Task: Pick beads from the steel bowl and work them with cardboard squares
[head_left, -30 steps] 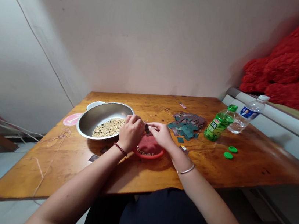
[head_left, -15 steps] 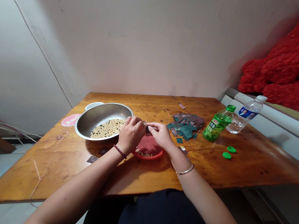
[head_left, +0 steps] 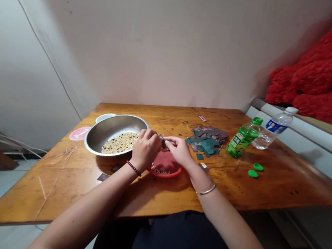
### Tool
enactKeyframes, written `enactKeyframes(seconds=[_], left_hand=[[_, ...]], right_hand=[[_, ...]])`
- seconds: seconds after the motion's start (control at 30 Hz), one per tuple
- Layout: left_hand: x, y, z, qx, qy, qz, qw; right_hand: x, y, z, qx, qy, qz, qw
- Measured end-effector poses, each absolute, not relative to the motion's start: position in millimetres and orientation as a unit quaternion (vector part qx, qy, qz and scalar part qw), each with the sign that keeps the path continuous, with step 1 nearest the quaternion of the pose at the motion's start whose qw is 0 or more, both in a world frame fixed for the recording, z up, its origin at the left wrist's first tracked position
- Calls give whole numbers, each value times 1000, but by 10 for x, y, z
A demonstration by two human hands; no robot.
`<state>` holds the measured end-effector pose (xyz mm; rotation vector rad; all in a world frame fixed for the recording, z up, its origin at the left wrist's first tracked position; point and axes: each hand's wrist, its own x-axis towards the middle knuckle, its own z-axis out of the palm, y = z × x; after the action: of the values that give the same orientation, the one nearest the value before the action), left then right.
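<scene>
My left hand [head_left: 146,146] and my right hand [head_left: 179,149] meet over a red plastic basket [head_left: 166,175], both with fingers closed. Pinched between them is a small dark piece [head_left: 163,142] that looks like leather or cloth; its details are too small to make out. Pale bead-like pieces [head_left: 161,170] lie along the near side of the basket. Left of my hands, a steel basin [head_left: 100,129] stands tilted, holding many cream and a few black bead-like pieces [head_left: 121,143]. A pile of dark green and brown squares [head_left: 208,141] lies right of my hands.
A green drink bottle [head_left: 242,139] and a clear water bottle [head_left: 273,129] stand on the right, with green caps [head_left: 252,174] nearby. Thin string [head_left: 66,153] trails over the left of the wooden table [head_left: 294,175]. Behind the basin is a white dish [head_left: 105,117]; red fluffy material [head_left: 330,73] is piled at upper right.
The view has shifted very slightly. My hands stay together over the basket, and the dark piece between their fingers has turned a little.
</scene>
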<state>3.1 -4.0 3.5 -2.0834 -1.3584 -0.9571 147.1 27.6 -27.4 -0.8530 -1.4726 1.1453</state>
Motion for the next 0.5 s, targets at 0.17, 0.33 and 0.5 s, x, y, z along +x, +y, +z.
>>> enactKeyframes(seconds=[0.17, 0.33, 0.5], left_hand=[[43, -49, 32, -770, -483, -345, 233], [26, -51, 56, -762, -474, -353, 265], [24, -71, 90, -782, -450, -331, 277]], right_hand=[[1476, 282, -284, -360, -623, 458, 522], [1471, 284, -297, -347, -610, 479, 527], [1469, 289, -294, -354, -613, 469, 529]])
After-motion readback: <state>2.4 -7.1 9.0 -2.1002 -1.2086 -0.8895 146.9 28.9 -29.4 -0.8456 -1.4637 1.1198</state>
